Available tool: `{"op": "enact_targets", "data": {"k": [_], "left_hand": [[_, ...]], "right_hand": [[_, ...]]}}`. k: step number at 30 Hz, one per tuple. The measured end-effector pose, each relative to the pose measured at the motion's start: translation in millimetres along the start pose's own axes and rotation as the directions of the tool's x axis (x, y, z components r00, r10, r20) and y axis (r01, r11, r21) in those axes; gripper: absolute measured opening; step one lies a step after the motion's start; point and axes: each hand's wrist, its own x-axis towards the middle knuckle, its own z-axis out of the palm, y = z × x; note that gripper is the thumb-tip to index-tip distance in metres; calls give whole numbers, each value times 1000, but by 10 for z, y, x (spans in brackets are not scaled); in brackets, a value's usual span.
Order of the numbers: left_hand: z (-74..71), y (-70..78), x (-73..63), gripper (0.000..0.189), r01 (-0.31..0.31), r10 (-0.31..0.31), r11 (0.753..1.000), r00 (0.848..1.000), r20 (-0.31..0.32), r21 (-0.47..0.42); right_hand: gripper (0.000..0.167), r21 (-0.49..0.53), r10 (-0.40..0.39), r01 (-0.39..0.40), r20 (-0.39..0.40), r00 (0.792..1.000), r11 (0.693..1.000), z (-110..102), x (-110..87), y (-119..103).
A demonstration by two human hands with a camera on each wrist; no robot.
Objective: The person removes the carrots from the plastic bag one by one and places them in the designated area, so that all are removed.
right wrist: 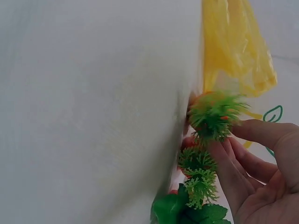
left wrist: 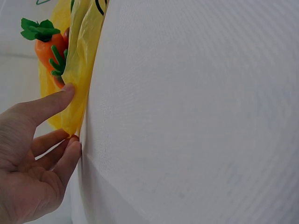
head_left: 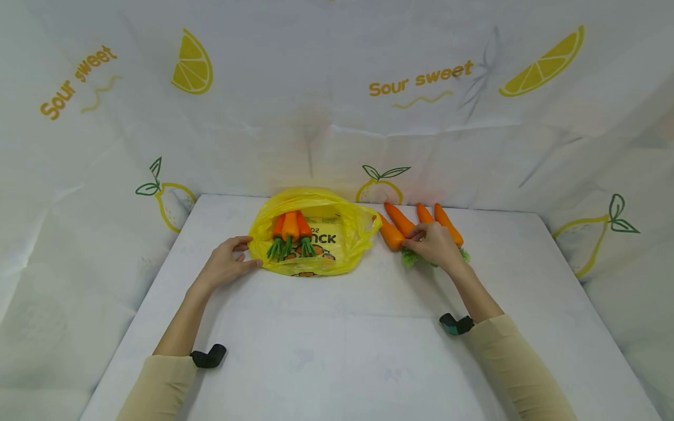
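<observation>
A yellow plastic bag (head_left: 342, 266) lies on the table with its mouth toward me. Inside it are several orange carrots (head_left: 290, 225), green tops facing the opening. My left hand (head_left: 227, 263) grips the bag's left edge, the thumb against the yellow film (left wrist: 80, 93) and the other fingers at its lower edge. To the right of the bag, my right hand (head_left: 434, 242) pinches a carrot (head_left: 391, 235) at its thick, leafy end. The leaf tuft (right wrist: 215, 114) looks blurred between thumb and fingers in the right wrist view.
More carrots (head_left: 446, 224) lie side by side behind and beside the right hand, their tips toward the back wall. Below the hand in the right wrist view are further leafy tops (right wrist: 201, 186). A white cloth (head_left: 310, 134) printed with lemons hangs behind the table (head_left: 337, 351).
</observation>
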Motion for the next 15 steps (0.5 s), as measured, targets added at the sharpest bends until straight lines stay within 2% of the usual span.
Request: {"op": "enact_targets", "data": {"k": [7, 15], "left_hand": [[-3, -7, 6, 80, 13, -13, 1000, 1000, 6, -4], [-2, -11, 8, 79, 9, -9, 1000, 1000, 2, -12]], "right_hand": [[23, 69, -29, 29, -9, 1000, 997, -72, -9, 2], [25, 134, -15, 13, 16, 1000, 991, -150, -12, -68]]}}
